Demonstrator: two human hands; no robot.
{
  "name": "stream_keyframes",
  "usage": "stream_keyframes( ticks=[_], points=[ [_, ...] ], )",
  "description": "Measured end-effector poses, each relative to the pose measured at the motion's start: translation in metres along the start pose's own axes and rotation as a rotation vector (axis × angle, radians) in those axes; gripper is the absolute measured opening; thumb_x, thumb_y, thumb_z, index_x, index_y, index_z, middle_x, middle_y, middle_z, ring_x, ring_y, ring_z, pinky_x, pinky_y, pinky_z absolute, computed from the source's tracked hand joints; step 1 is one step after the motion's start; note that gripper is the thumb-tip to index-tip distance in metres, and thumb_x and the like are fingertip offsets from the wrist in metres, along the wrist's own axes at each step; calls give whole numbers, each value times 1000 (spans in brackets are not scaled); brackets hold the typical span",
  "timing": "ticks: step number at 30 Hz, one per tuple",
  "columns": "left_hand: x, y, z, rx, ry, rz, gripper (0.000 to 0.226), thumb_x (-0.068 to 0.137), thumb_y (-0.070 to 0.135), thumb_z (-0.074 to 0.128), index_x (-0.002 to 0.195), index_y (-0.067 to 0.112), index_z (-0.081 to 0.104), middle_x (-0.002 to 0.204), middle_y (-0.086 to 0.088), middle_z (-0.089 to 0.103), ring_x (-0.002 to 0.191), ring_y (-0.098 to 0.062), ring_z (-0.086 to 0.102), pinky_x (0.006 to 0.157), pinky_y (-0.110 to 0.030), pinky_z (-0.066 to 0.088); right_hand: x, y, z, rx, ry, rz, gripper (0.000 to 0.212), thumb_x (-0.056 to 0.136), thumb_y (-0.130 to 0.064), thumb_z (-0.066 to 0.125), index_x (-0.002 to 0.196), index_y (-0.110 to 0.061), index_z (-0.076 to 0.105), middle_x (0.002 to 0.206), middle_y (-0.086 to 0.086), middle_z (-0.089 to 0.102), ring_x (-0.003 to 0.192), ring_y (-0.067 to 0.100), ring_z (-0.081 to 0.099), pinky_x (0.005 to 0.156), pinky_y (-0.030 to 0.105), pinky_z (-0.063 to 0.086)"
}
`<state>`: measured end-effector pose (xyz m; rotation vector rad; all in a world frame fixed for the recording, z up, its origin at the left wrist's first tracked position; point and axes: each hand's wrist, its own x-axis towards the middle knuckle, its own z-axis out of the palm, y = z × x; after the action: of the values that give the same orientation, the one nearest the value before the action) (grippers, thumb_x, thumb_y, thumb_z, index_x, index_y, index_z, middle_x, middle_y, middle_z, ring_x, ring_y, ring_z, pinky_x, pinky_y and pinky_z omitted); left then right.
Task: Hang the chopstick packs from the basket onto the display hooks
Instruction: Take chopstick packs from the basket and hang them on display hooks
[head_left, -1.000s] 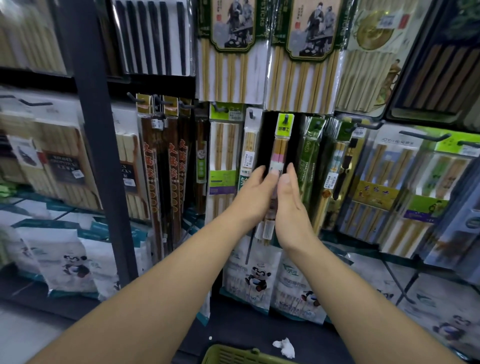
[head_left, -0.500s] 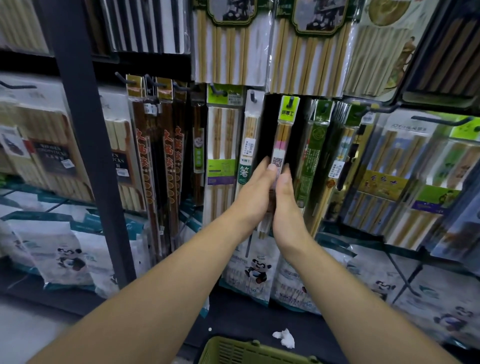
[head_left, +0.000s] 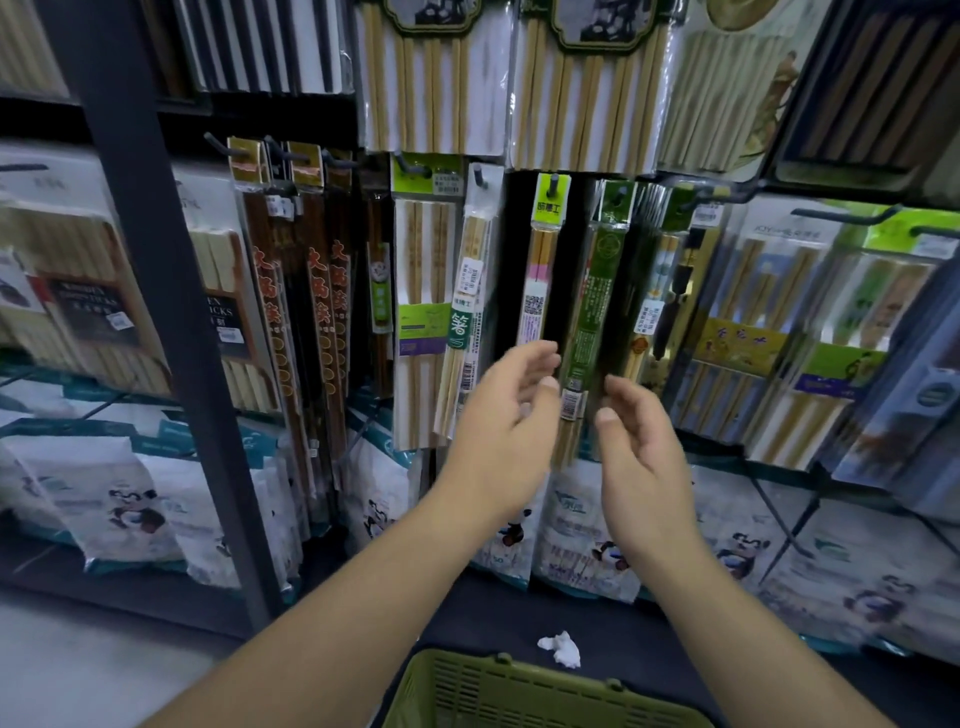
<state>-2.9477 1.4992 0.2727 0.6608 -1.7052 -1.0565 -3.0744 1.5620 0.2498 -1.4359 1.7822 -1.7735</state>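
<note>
Left hand (head_left: 501, 431) released, fingers loosely curled, holding nothing; slightly blurred. Right hand (head_left: 641, 457) also released, fingers relaxed, palm facing left hand. Hands apart, both raised in front of the display. Left fingertips sit at the lower part of the chopstick pack (head_left: 543, 275) with the yellow-green header; contact cannot be told. That pack hangs upright on a hook (head_left: 554, 182) in the middle row. Dark green pack (head_left: 587, 322) hangs just right of it, its lower end showing in the gap between the hands. More hanging packs fill the row on both sides. Panda-print bags (head_left: 130, 509) stand on the shelf below. Crumpled white paper (head_left: 561, 647) lies on a dark surface below the hands. Olive-green basket (head_left: 519, 691) at bottom edge, contents not visible.
</note>
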Motion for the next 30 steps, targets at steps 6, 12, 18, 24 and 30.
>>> stream_keyframes(
  ticks=[6, 12, 18, 24, 30],
  points=[
    [13, 3, 29, -38, -147, -268, 64, 108, 41, 44, 165, 29, 16, 171, 10, 21, 154, -7, 20, 126, -35, 19, 13, 8, 6, 127, -155, 139, 52, 111, -41, 30, 161, -38, 19, 155, -29, 22, 123, -33, 28, 95, -5, 26],
    [15, 1, 38, -249, -149, -342, 59, 110, 46, 38, 164, 26, 21, 169, 9, 24, 133, 6, 25, 107, -18, 21, 15, 7, 16, 232, -191, 177, 68, 99, -68, 24, 161, -39, 19, 151, -31, 25, 119, -33, 29, 104, 8, 26],
    [10, 2, 36, -257, -135, -340, 59, 110, 47, 37, 164, 27, 23, 168, 12, 25, 133, 9, 26, 92, -3, 24, 15, 8, 14, 190, -185, 176, 79, 90, -74, 23, 161, -40, 15, 159, -27, 21, 142, -12, 22, 117, 19, 20],
    [-8, -6, 16, -143, -160, -259, 58, 109, 40, 47, 162, 23, 31, 166, 9, 34, 139, 7, 31, 99, -3, 28, -6, 12, -1, 58, -150, 122, 70, 95, -68, 28, 159, -40, 24, 158, -27, 26, 140, -13, 24, 109, 13, 22],
    [-16, -13, -33, 57, -10, -149, 45, 94, 48, 49, 133, 32, 64, 132, 16, 68, 124, 6, 59, 106, -22, 45, -36, 1, 3, -120, 18, -72, 38, 100, -50, 35, 133, -38, 49, 130, -28, 48, 124, -11, 45, 102, 22, 40]
  ],
)
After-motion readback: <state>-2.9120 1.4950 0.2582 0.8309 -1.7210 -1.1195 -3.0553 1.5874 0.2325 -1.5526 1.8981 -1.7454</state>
